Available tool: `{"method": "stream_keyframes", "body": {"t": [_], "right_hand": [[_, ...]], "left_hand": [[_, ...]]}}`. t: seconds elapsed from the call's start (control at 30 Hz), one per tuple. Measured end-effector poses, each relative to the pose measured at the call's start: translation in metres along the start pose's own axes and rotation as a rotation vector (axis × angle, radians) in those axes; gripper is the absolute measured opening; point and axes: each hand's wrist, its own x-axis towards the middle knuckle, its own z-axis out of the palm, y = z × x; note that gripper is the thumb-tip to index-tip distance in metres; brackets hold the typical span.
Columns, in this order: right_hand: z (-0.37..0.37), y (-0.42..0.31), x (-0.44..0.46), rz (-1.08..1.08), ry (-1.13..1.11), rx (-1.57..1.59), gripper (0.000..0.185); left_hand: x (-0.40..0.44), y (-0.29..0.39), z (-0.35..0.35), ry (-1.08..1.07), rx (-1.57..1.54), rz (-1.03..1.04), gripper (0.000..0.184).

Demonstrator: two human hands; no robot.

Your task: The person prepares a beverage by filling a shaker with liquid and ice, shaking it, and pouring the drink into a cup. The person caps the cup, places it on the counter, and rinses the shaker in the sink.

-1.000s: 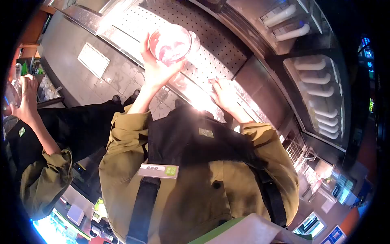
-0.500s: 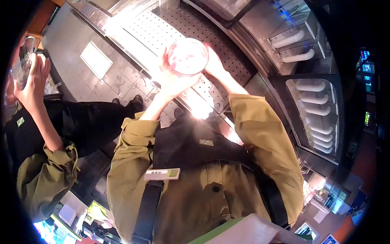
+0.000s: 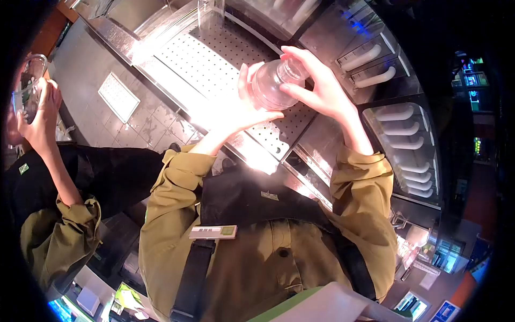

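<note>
A clear, rounded container (image 3: 271, 86) is tilted between my two hands above a perforated metal tray (image 3: 214, 45). My left hand (image 3: 236, 110) wraps round its wide end, its fingers washed out by bright light. At the narrower end, toward the right, my right hand (image 3: 322, 86) grips with thumb and fingers. Whether that narrow end is a neck or a separate piece, I cannot tell. Glare hides most of what is inside.
At the left a co-worker's hand (image 3: 43, 118) holds a clear vessel (image 3: 33, 80). White handles (image 3: 399, 129) line a unit on the right. A clear container (image 3: 211, 13) stands at the tray's far end. A white floor panel (image 3: 119, 97) lies left.
My right hand has come up from the counter edge to the container's narrow end. The container has tipped from facing me onto its side and moved right. The co-worker's vessel has risen slightly.
</note>
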Motion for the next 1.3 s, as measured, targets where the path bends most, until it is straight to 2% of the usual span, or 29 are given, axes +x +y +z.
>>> {"method": "stream_keyframes", "body": {"t": [0.07, 0.17, 0.2, 0.23, 0.27, 0.3, 0.37, 0.4, 0.43, 0.5, 0.57, 0.6, 0.63, 0.67, 0.7, 0.73, 0.77, 0.8, 0.9, 0.93, 1.03, 1.07, 1.1, 1.17, 1.23, 1.3], "right_hand": [[-0.007, -0.001, 0.005, 0.011, -0.070, -0.040, 0.060], [-0.007, -0.003, 0.002, 0.005, -0.061, -0.155, 0.055], [-0.006, -0.004, 0.001, 0.003, -0.043, -0.204, 0.054], [-0.006, -0.005, 0.001, -0.003, -0.024, -0.253, 0.053], [-0.008, -0.008, 0.001, 0.089, 0.035, -0.105, 0.050], [-0.010, -0.005, 0.003, 0.046, 0.089, -0.070, 0.048], [-0.010, -0.009, 0.004, 0.100, -0.063, -0.312, 0.049], [-0.007, -0.010, 0.006, 0.021, -0.124, -0.367, 0.051], [-0.007, -0.022, 0.012, 0.100, -0.235, -0.484, 0.057], [-0.002, -0.012, 0.012, -0.141, -0.064, -0.658, 0.058], [-0.002, -0.006, 0.010, 0.028, -0.128, -0.239, 0.055], [-0.003, -0.001, 0.012, 0.105, -0.155, -0.028, 0.053], [0.000, 0.012, 0.015, 0.208, -0.144, 0.325, 0.045], [0.002, 0.021, 0.015, 0.258, -0.153, 0.341, 0.048], [0.004, 0.021, 0.016, 0.306, -0.153, 0.357, 0.051], [0.009, 0.018, 0.013, 0.410, -0.148, 0.393, 0.057], [0.012, 0.014, 0.011, 0.514, -0.142, 0.431, 0.062], [0.008, 0.016, 0.012, 0.521, -0.142, 0.466, 0.070], [-0.004, 0.000, -0.008, 0.610, -0.327, 0.572, 0.070], [0.001, 0.000, -0.024, 0.576, -0.316, 0.579, 0.073], [0.031, -0.028, -0.078, 0.410, -0.209, 0.331, 0.089], [0.047, -0.045, -0.101, 0.480, -0.175, 0.274, 0.093], [0.068, -0.050, -0.124, 0.425, -0.083, 0.304, 0.101], [0.098, -0.054, -0.163, 0.285, 0.166, 0.155, 0.116], [0.110, -0.084, -0.191, 0.265, 0.275, 0.170, 0.130], [0.151, -0.097, -0.220, 0.096, 0.357, 0.394, 0.135]], "left_hand": [[0.012, 0.022, -0.001, -0.015, 0.065, -0.028, 0.133], [0.032, 0.053, 0.006, -0.081, 0.476, 0.018, 0.128], [0.038, 0.042, 0.016, -0.028, 0.422, 0.141, 0.120], [0.037, 0.039, 0.017, -0.031, 0.446, 0.113, 0.118], [0.036, 0.038, 0.016, -0.032, 0.473, 0.086, 0.117], [0.037, 0.038, 0.015, -0.034, 0.500, 0.061, 0.115], [0.039, 0.038, 0.012, -0.033, 0.529, 0.085, 0.112], [0.040, 0.037, 0.012, -0.036, 0.567, 0.096, 0.113], [0.041, 0.037, 0.013, -0.039, 0.605, 0.109, 0.114], [0.041, 0.029, 0.011, -0.041, 0.563, 0.072, 0.116], [0.038, 0.033, 0.008, -0.041, 0.515, 0.076, 0.116], [0.038, 0.048, 0.004, -0.062, 0.557, -0.034, 0.112], [0.028, 0.051, 0.000, 0.066, 0.481, -0.078, 0.099], [0.015, 0.044, -0.006, 0.189, 0.400, -0.127, 0.087], [-0.027, -0.008, -0.034, -0.069, 0.113, -0.366, 0.070], [-0.041, 0.009, -0.023, 0.106, -0.432, -0.750, 0.061], [-0.054, 0.027, -0.012, 0.533, -0.954, -1.055, 0.059], [-0.057, 0.013, -0.015, 0.562, -0.997, -1.124, 0.064], [-0.054, -0.005, 0.007, 0.825, -1.261, -1.551, 0.067], [-0.055, -0.030, 0.005, 0.914, -1.274, -1.672, 0.068], [-0.053, -0.023, 0.008, 0.428, -0.977, -1.221, 0.070], [-0.054, -0.020, 0.010, 0.400, -0.933, -1.193, 0.071], [-0.054, -0.017, 0.009, 0.370, -0.884, -1.165, 0.071], [-0.041, -0.009, 0.010, 0.310, -0.788, -1.088, 0.072], [-0.012, 0.058, 0.022, 0.298, -0.773, -1.134, 0.078], [0.002, 0.091, 0.022, 0.043, -1.265, -1.120, 0.084]]}}
